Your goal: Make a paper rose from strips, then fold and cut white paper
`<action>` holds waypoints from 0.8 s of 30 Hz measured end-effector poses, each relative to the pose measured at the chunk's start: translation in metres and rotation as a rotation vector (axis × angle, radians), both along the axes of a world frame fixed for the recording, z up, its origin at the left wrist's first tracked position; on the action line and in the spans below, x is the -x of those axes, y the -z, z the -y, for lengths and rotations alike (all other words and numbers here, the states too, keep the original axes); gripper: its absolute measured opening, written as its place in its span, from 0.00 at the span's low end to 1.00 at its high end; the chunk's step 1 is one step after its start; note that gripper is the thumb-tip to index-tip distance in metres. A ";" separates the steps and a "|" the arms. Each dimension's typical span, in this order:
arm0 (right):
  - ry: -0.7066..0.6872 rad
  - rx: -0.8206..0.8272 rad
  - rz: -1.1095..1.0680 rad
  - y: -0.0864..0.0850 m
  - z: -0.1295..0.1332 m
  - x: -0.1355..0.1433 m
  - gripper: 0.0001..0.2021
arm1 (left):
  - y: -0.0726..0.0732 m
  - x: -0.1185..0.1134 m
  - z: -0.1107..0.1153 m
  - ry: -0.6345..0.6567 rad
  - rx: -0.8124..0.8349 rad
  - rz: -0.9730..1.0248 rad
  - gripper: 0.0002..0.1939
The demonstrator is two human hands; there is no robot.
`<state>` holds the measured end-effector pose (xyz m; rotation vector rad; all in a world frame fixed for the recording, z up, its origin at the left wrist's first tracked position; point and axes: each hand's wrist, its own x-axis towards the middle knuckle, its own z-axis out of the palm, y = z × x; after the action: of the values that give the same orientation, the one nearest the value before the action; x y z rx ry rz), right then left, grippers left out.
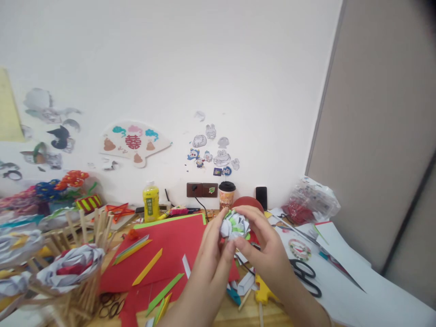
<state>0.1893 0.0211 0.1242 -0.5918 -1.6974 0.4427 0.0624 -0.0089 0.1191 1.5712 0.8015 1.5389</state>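
Note:
Cupped between both hands is a white and green paper flower (235, 224), made of folded strips. My left hand (214, 247) curls round its left side, with the thumb below it. On the other side, my right hand (264, 240) wraps the flower from the right and top, its thumb close to the left thumb. Under my wrists lie red paper sheets (163, 245), a small folded white paper piece (245, 284) and a yellow glue gun (262, 290).
Wooden sticks (102, 231) and finished paper flowers (70, 268) crowd the left. Black-handled scissors (304, 274) lie on white paper at right. A yellow bottle (151, 202), a lidded cup (226, 195) and a phone (261, 198) stand by the wall.

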 end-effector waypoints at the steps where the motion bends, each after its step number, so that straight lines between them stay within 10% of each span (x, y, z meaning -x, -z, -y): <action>1: -0.026 0.010 -0.009 0.000 0.000 0.000 0.17 | 0.000 0.000 0.000 -0.004 -0.003 -0.001 0.26; 24: -0.353 0.199 -0.110 -0.005 0.004 0.001 0.24 | 0.001 0.003 0.002 -0.056 -0.157 -0.104 0.21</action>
<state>0.1885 0.0167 0.1289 -0.4004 -1.6658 0.8888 0.0596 -0.0105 0.1184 1.7680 0.8043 1.6037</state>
